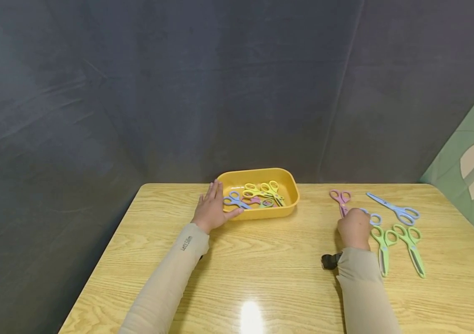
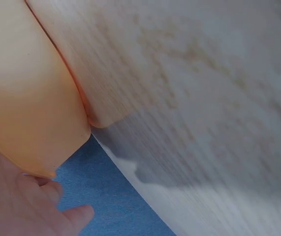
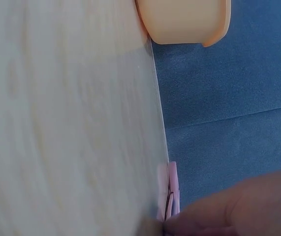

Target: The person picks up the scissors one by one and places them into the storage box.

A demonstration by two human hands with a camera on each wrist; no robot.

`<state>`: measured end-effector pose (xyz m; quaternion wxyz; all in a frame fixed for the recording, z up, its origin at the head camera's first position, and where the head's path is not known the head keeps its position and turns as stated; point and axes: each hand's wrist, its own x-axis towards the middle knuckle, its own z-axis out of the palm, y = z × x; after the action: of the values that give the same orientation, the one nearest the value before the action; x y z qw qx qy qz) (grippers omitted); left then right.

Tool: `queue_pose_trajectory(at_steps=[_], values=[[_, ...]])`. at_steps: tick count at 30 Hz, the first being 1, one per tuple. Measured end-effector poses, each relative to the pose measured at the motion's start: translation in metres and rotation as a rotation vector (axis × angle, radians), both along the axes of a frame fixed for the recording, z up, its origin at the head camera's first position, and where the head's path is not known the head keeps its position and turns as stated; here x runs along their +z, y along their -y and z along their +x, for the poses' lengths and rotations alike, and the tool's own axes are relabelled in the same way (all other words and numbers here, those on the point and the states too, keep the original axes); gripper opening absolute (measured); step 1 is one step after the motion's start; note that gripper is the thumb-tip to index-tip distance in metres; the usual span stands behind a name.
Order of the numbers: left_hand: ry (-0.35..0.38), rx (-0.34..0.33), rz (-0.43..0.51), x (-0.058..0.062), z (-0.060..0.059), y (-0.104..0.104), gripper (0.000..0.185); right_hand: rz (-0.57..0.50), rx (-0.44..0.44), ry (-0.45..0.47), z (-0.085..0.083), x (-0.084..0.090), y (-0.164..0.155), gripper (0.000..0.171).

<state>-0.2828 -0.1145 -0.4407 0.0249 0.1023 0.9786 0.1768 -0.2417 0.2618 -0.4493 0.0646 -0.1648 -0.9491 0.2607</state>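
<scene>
Right hand (image 1: pixel 354 228) pinches the pink scissors (image 1: pixel 341 201), right of frame centre; adjacent blue scissors (image 1: pixel 372 216) may drag if handles catch. Left hand (image 1: pixel 211 211), fingers straight, touches the tray (image 1: pixel 262 214); excess pressure could shift it.

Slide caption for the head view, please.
Left hand touches a yellow bin of scissors as the right hand pinches pink scissors on a wood-grain table.

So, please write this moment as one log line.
left hand: touches yellow bin | right hand: grips pink scissors | green scissors: on table
</scene>
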Motion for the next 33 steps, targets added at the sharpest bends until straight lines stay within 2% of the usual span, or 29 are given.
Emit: queue_pose_trajectory(at_steps=[9,14,22,28,33], values=[[-0.001,0.007,0.017,-0.0047,-0.0025,0.0011,0.119,-0.026,0.004,-0.012,0.0005,0.0017,-0.0003,0.018],[-0.012,0.006,0.035,-0.009,-0.0044,0.0019,0.119,-0.048,0.002,-0.059,0.0012,-0.0007,-0.001,0.018],[-0.011,0.006,0.027,-0.003,-0.0019,-0.0009,0.119,-0.063,-0.016,-0.103,0.0003,-0.0049,-0.0027,0.027],[-0.01,0.009,0.01,-0.0016,-0.0005,-0.0003,0.118,-0.044,-0.024,-0.096,-0.001,-0.0059,-0.0032,0.027],[-0.012,0.009,0.008,-0.0038,-0.0013,-0.0003,0.118,-0.03,-0.012,-0.042,-0.0015,-0.0059,-0.0033,0.027]])
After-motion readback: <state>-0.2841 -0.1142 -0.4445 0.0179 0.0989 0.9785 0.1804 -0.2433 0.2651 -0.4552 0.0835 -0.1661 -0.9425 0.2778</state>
